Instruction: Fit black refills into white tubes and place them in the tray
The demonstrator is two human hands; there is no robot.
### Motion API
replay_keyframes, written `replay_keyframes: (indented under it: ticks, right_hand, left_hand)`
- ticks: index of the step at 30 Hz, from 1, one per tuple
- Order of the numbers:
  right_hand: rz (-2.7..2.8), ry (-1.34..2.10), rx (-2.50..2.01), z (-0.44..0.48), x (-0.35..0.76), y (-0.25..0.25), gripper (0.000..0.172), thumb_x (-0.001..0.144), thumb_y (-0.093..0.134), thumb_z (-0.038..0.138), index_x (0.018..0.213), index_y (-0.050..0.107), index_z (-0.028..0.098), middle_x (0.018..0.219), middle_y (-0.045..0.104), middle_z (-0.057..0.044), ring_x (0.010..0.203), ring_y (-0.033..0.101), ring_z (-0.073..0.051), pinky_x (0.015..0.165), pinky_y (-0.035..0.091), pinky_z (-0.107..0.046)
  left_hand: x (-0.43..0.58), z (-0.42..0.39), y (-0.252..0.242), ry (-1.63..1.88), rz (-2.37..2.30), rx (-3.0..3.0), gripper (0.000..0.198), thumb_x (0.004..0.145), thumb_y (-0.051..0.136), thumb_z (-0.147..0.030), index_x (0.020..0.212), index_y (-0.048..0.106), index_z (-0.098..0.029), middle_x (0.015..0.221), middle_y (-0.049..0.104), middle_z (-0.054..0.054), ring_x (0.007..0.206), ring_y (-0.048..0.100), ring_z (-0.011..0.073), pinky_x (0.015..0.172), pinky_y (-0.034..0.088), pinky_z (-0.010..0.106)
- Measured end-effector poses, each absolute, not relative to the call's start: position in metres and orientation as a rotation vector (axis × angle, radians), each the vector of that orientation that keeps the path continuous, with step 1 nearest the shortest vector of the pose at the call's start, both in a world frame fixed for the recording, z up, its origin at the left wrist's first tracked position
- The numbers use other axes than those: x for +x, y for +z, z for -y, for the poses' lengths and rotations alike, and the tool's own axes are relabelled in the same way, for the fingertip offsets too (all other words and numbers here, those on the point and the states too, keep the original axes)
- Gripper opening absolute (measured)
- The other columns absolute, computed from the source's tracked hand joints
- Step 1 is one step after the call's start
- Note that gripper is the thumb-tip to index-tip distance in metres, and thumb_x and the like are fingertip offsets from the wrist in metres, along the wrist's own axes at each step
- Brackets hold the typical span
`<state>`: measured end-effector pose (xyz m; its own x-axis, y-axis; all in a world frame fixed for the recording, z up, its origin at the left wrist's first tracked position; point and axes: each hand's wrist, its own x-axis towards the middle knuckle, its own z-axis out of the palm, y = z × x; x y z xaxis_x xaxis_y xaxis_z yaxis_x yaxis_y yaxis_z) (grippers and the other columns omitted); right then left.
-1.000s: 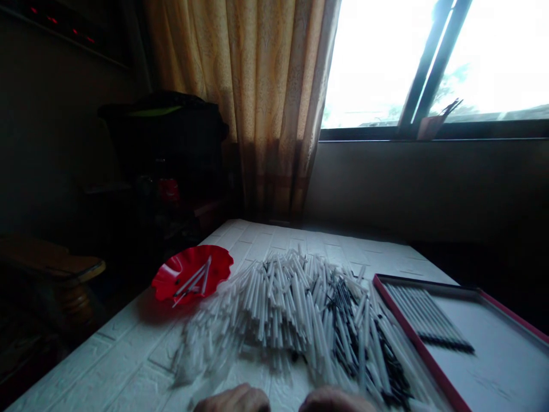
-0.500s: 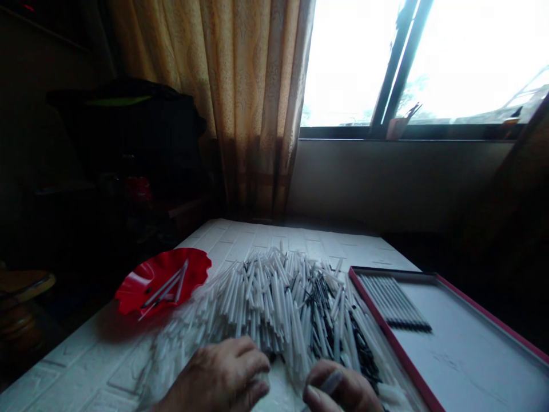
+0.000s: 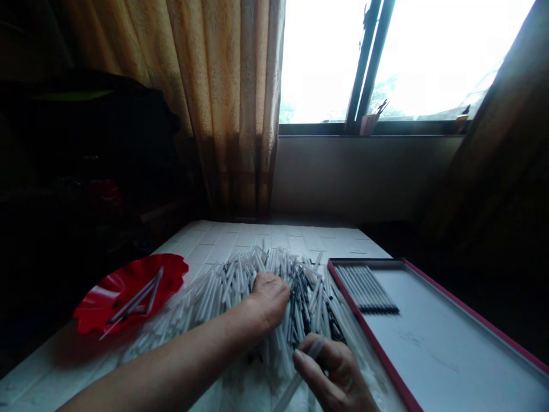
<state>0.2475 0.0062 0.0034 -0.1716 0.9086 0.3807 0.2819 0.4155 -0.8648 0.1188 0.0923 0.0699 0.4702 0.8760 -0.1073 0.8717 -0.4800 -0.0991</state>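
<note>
A large heap of slim, pen-like translucent white tubes lies on the table, with black-tipped ones mixed in on its right. My left hand reaches over the middle of the heap, its fingers curled down among the tubes; whatever they grip is hidden. Nearer to me, my right hand pinches a translucent tube between thumb and fingers, slanting down to the left. In a shallow box with a red rim, a neat row of black-ended pen-like tubes lies side by side.
A red wavy-edged bowl holding a few tubes stands left of the heap. The table has a white brick-pattern cover. Behind it are a curtain and a window; a small pot stands on the sill.
My left hand has moved forward from the near edge of the heap onto its middle. My right hand now shows a tube in its pinch. The view has swung to the right.
</note>
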Motion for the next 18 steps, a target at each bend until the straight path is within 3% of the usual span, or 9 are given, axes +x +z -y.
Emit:
replay_keyframes:
  ticks: [4, 9, 11, 13, 18]
  right_hand:
    - [1.558, 0.977, -1.043, -0.008, 0.246, 0.003, 0.055, 0.086, 0.052, 0.068, 0.060, 0.052, 0.019, 0.052, 0.040, 0.005, 0.048, 0.037, -0.010, 0.045, 0.033, -0.021]
    - [1.278, 1.214, -1.042, -0.010, 0.242, 0.003, 0.054, 0.078, 0.064, 0.070, 0.077, 0.063, 0.015, 0.058, 0.061, 0.000, 0.044, 0.050, -0.010, 0.044, 0.038, -0.021]
    - [1.178, 1.276, -1.017, -0.012, 0.240, 0.002, 0.055, 0.074, 0.068, 0.069, 0.083, 0.065, 0.015, 0.062, 0.066, -0.002, 0.045, 0.054, -0.011, 0.042, 0.038, -0.021]
    - [1.073, 1.377, -0.992, -0.013, 0.239, 0.000, 0.056, 0.071, 0.072, 0.069, 0.087, 0.065, 0.015, 0.065, 0.070, -0.004, 0.045, 0.058, -0.012, 0.040, 0.037, -0.020]
    - [0.872, 1.685, -0.945, -0.010, 0.232, -0.011, 0.053, 0.065, 0.079, 0.062, 0.086, 0.065, 0.016, 0.065, 0.071, -0.005, 0.046, 0.063, -0.014, 0.039, 0.037, -0.018]
  left_hand:
    - [0.113, -0.092, 0.082, 0.256, 1.642, -2.628, 0.021, 0.095, 0.063, -0.030, 0.111, 0.064, -0.016, 0.111, 0.067, 0.006, 0.096, 0.067, 0.0214, 0.084, 0.056, 0.042]
    - [0.062, -0.063, 0.109, 0.087, 1.720, -2.542, 0.016, 0.097, 0.052, -0.013, 0.094, 0.068, -0.013, 0.095, 0.071, 0.009, 0.093, 0.067, 0.0246, 0.086, 0.052, 0.043]
    - [0.030, -0.041, 0.112, 0.000, 1.734, -2.537, 0.020, 0.097, 0.049, -0.014, 0.092, 0.068, -0.016, 0.095, 0.071, 0.009, 0.092, 0.067, 0.0245, 0.082, 0.052, 0.038]
    - [-0.004, -0.018, 0.104, -0.077, 1.765, -2.591, 0.020, 0.096, 0.048, -0.018, 0.093, 0.067, -0.021, 0.092, 0.071, 0.003, 0.088, 0.067, 0.0189, 0.078, 0.052, 0.029]
    - [-0.069, 0.031, 0.047, -0.857, 2.086, -2.651, 0.024, 0.093, 0.048, -0.039, 0.089, 0.068, -0.025, 0.085, 0.073, -0.001, 0.081, 0.069, 0.0181, 0.071, 0.053, 0.021]
